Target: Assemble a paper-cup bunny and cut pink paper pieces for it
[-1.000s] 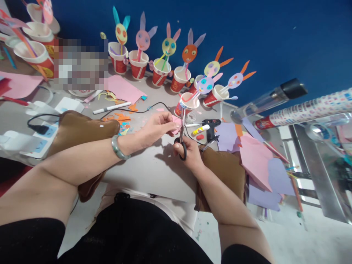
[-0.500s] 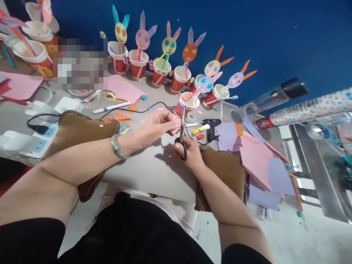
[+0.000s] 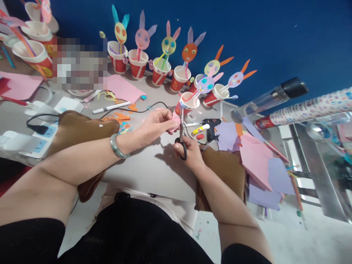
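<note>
My left hand [image 3: 158, 124] pinches a small piece of pink paper [image 3: 175, 121] between thumb and fingers. My right hand [image 3: 190, 152] grips black-handled scissors [image 3: 182, 135], blades pointing away from me and touching or very near the paper's right edge. Just beyond the blades stands a red and white paper cup [image 3: 178, 109] with a purple paper rabbit face [image 3: 205, 84] on straws. A glue gun [image 3: 212, 128] and a yellow and white glue stick [image 3: 200, 129] lie to the right of the scissors.
Several paper cups with rabbit faces [image 3: 142, 39] line the blue wall. Brown cushions [image 3: 224, 176] flank my forearms. A black cable [image 3: 148, 107], a white pen [image 3: 111, 107] and orange scraps [image 3: 118, 120] lie left; purple and pink sheets [image 3: 257, 156] right. A power strip [image 3: 44, 141] sits far left.
The pink paper has turned slightly in my left hand, and that hand has shifted a little. My right hand and the scissors stay nearly in place.
</note>
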Motion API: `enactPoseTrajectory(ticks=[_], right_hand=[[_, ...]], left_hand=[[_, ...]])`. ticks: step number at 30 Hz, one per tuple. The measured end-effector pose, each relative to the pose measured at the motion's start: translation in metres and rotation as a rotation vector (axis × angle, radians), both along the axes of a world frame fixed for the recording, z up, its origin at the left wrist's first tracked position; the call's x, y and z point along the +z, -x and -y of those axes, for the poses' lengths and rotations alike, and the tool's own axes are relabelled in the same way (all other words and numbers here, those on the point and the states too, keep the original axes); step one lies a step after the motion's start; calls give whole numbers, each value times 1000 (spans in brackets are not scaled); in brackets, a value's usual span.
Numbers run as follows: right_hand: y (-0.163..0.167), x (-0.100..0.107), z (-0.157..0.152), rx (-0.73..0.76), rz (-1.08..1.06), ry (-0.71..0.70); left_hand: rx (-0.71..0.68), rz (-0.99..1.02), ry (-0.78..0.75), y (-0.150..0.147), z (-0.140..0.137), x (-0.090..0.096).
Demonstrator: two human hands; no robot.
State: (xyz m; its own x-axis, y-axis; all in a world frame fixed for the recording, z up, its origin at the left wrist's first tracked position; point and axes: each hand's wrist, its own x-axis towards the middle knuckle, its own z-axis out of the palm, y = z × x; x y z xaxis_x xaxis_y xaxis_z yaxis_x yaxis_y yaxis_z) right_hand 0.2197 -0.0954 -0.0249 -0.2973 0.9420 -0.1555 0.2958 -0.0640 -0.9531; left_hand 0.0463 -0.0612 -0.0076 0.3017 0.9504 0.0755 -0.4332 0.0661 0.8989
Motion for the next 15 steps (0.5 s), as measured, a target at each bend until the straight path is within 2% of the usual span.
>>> enactPoseTrajectory(ticks=[15], right_hand=[[0,3,1,-1,1,15]], left_hand=[[26,-77,23,4,-1,3]])
